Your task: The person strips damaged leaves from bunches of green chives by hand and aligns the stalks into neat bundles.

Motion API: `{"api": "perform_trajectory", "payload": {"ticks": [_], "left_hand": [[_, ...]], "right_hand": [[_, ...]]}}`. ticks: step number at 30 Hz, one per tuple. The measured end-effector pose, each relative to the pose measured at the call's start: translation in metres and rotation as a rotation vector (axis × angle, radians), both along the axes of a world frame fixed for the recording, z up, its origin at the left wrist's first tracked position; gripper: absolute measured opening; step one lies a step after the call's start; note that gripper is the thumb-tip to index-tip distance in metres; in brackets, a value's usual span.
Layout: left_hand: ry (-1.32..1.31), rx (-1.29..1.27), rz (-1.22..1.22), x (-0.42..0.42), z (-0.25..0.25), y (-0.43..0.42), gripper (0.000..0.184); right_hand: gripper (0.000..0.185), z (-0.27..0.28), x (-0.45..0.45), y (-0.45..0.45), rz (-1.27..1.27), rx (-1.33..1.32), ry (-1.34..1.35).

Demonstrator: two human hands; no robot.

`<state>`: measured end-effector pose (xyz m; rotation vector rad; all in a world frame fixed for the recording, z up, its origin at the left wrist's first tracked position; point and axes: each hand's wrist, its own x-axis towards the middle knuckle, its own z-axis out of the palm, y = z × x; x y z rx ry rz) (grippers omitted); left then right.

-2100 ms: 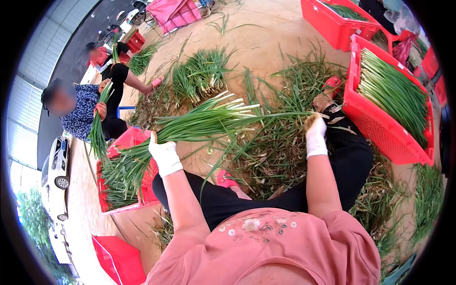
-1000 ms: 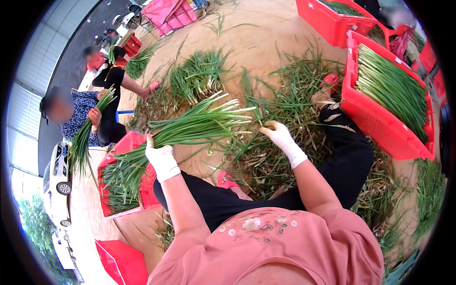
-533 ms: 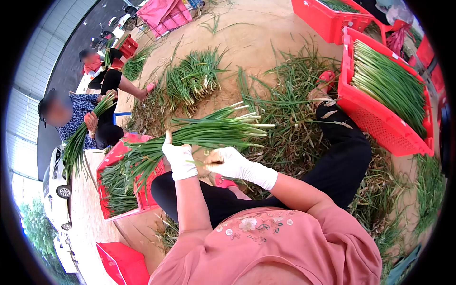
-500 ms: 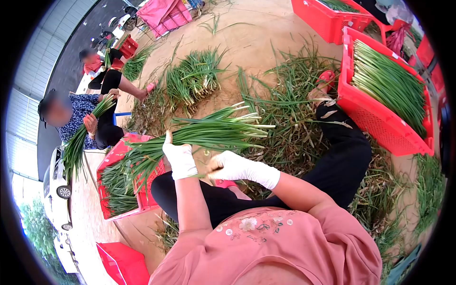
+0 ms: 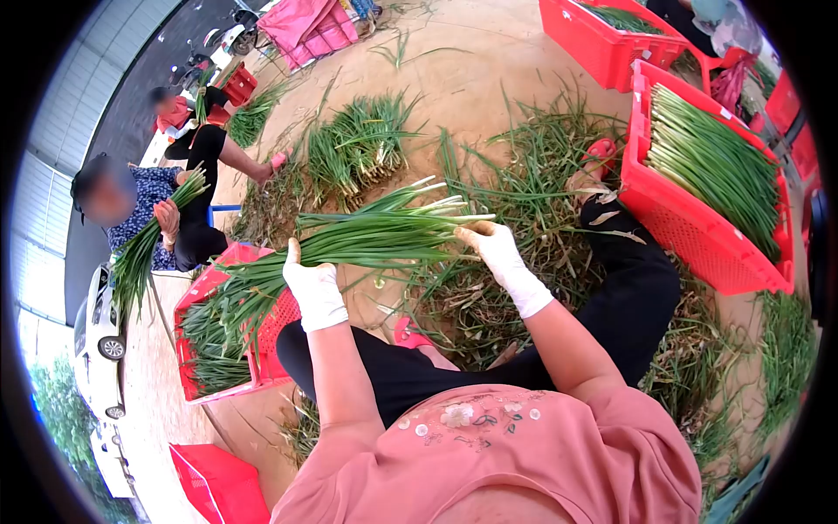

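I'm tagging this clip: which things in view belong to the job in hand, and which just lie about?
Likely the job:
- left hand
- right hand
- bunch of onions
- red crate of onions at right

Likely just about:
- white car
- pink cover
- trees

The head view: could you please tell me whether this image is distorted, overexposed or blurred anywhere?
Head view, overall: fisheye-like bending inside a rounded black border; head view, left side: a white car appears turned on its side, and the background beyond it is washed out; head view, middle: the left hand, right hand and green stalks look fairly sharp.
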<state>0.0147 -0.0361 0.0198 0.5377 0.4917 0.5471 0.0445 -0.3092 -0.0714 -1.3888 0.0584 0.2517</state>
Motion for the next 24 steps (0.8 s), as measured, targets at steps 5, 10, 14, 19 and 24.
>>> {"api": "perform_trajectory", "payload": {"ticks": [5, 10, 14, 19, 24], "left_hand": [[0.035, 0.003, -0.053, 0.004, -0.017, 0.001, 0.030], [0.036, 0.033, -0.067, 0.000, -0.013, 0.002, 0.029], [0.012, 0.092, -0.057, -0.005, -0.008, 0.002, 0.029], [-0.006, 0.132, -0.124, -0.009, 0.004, -0.009, 0.026], [0.038, 0.077, -0.077, -0.012, 0.017, -0.012, 0.022]], "right_hand": [[0.024, 0.016, -0.029, 0.033, 0.434, -0.132, -0.433], [0.020, 0.082, -0.034, -0.001, 0.683, -0.019, -0.264], [0.027, 0.003, 0.011, -0.019, 0.010, -0.416, -0.469], [0.023, -0.024, 0.016, -0.009, 0.051, -0.325, -0.534], [0.015, -0.025, 0.010, -0.018, 0.038, -0.352, -0.518]]}}
